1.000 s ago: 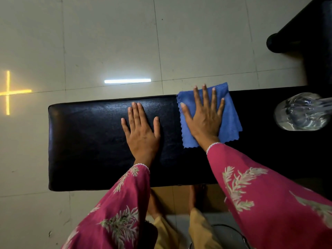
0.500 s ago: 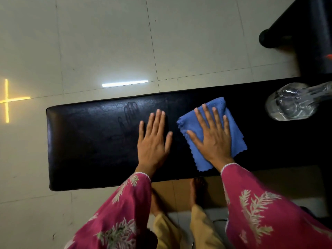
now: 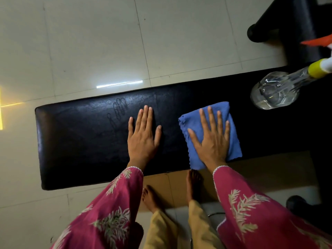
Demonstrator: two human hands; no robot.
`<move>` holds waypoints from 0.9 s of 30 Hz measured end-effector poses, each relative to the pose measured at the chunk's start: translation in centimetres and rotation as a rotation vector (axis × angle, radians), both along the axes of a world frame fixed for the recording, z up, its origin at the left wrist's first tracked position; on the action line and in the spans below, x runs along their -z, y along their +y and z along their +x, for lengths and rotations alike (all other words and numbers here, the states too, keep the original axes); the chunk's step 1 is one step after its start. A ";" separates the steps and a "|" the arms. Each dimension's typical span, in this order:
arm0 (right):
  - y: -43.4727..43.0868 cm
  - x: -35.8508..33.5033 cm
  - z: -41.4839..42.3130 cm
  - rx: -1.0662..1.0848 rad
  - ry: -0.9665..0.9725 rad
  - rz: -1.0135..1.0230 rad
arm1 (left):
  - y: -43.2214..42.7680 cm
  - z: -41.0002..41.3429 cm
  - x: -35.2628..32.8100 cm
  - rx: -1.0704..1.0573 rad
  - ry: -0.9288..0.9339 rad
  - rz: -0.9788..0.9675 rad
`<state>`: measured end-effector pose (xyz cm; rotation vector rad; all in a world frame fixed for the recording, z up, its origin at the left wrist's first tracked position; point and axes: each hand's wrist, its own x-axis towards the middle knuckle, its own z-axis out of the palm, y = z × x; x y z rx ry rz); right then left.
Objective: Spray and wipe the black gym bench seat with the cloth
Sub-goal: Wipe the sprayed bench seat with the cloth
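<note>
The black gym bench seat (image 3: 80, 141) runs left to right across the view. My right hand (image 3: 211, 139) lies flat with fingers spread on the blue cloth (image 3: 233, 139), pressing it onto the seat near the front edge. My left hand (image 3: 142, 135) rests flat on the bare seat to the left of the cloth, holding nothing. A faint handprint mark (image 3: 117, 112) shows on the seat left of it. A clear spray bottle (image 3: 274, 91) with a yellow collar stands on the seat's right end.
Pale floor tiles (image 3: 89, 42) surround the bench. Black gym equipment (image 3: 287, 20) stands at the top right and another dark part (image 3: 296, 203) at the lower right. My bare feet (image 3: 194, 184) stand on a brown mat just in front of the bench.
My right hand has dragged the cloth from the seat's far edge toward the near edge. My left hand has shifted right, leaving a handprint where it lay.
</note>
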<state>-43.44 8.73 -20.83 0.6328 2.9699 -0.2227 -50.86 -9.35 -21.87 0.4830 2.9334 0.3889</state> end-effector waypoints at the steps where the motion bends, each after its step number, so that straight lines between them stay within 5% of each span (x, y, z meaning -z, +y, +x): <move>1: -0.4 -0.1 0.0 0.061 0.002 0.006 | 0.0 0.0 0.0 -0.001 -0.001 0.002; 6: 0.7 0.1 1.8 -0.238 -0.046 0.008 | 0.1 0.1 0.0 -0.008 0.007 -0.007; 11: 3.9 0.3 1.7 0.151 0.028 0.045 | 2.7 -0.2 -1.3 -0.153 -0.011 0.056; 16: 5.2 0.3 1.7 -0.043 0.010 0.019 | 8.4 -1.7 -1.3 -0.148 -0.084 0.115; 20: 6.0 0.2 0.2 0.197 0.052 0.009 | 8.8 -1.5 -0.2 -0.116 -0.068 0.016; 25: 6.5 0.3 -0.7 -0.170 0.017 -0.049 | 8.8 -1.4 0.0 -0.128 -0.044 -0.001; 27: 7.5 0.3 -2.0 -0.084 0.040 -0.051 | 8.8 -1.4 -0.1 -0.131 -0.045 -0.006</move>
